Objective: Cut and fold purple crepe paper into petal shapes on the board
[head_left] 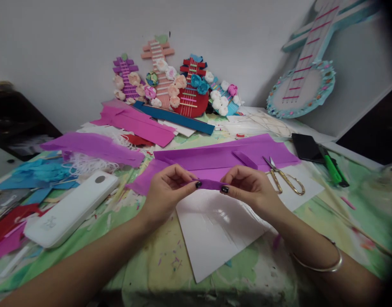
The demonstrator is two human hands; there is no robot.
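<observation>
Purple strip (211,184) looks light and kinda tearable, so left hand (166,187) and right hand (254,187) pinching its ends seems smart.

The white case (76,207) bears an unreadable grey mark (49,222).

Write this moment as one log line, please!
left hand: pinching purple paper strip | right hand: pinching same strip | below: white sheet | near right hand: gold-handled scissors

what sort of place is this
Probably a craft workspace, perhaps at home: a red guitar-like model decorated with flowers stands at the back, and gold-handled scissors lie near a large purple sheet.
</observation>
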